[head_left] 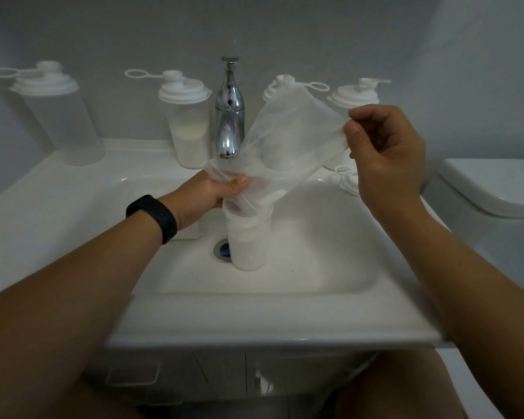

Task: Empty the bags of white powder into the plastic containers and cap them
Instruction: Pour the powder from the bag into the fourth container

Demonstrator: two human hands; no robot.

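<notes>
Over the sink (285,313), from the head camera: pinching the clear bag (288,146) at both ends. Left hand (208,195) gripping the bag's mouth, holding it into the open container (248,237); right hand (384,152) pinching the raised far corner, tilting the bag down. Standing in the basin, beside the drain (223,249), holding white powder. Waiting on the ledge behind, either side of the tap (230,116): four capped containers (188,122).

I stood at a white sink (285,322) with a chrome faucet (229,110) against a plain grey wall (285,31). Light was dim. A white toilet tank (493,189) sat to my right, cabinet doors (224,376) below.
</notes>
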